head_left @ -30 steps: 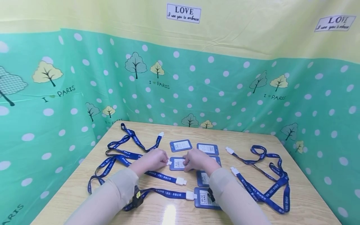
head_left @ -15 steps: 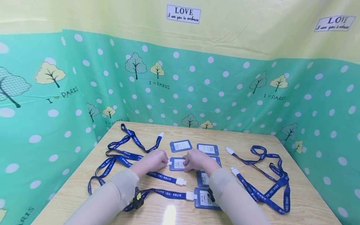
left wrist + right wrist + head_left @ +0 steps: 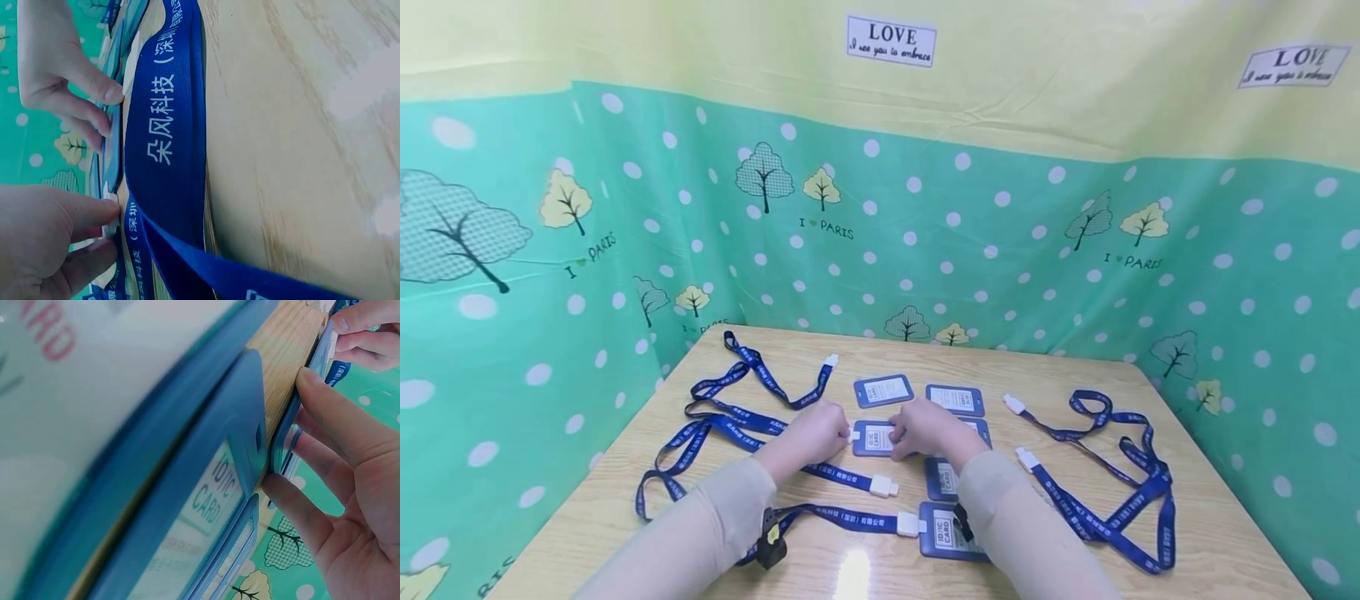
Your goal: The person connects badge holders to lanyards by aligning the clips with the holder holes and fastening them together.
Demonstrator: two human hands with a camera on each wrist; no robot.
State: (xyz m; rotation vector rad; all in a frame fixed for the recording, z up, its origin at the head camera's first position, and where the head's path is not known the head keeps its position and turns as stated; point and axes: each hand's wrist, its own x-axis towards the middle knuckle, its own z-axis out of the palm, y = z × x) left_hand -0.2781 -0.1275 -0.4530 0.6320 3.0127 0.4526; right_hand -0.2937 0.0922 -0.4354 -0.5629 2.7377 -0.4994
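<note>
In the head view, a blue card holder (image 3: 867,440) lies in the middle of the table, between both hands. My left hand (image 3: 815,433) pinches the white clip (image 3: 852,436) at the holder's left end with thumb and fingers. My right hand (image 3: 927,429) grips the same holder from the right, covering that end. In the right wrist view, the right thumb (image 3: 315,394) lies along one edge of the holder, the other fingers at its far side. A blue lanyard (image 3: 164,119) with white print crosses the left wrist view in front of the hands.
Two card holders lie behind, one at left (image 3: 883,390) and one at right (image 3: 955,399). Near the right forearm, another holder (image 3: 942,478) lies above a holder (image 3: 934,542) joined to a lanyard clip (image 3: 907,523). Blue lanyards spread left (image 3: 700,433) and right (image 3: 1138,496).
Both hands keep their places on the clip and card holder. The curtain at the left has shifted to the right in view.
</note>
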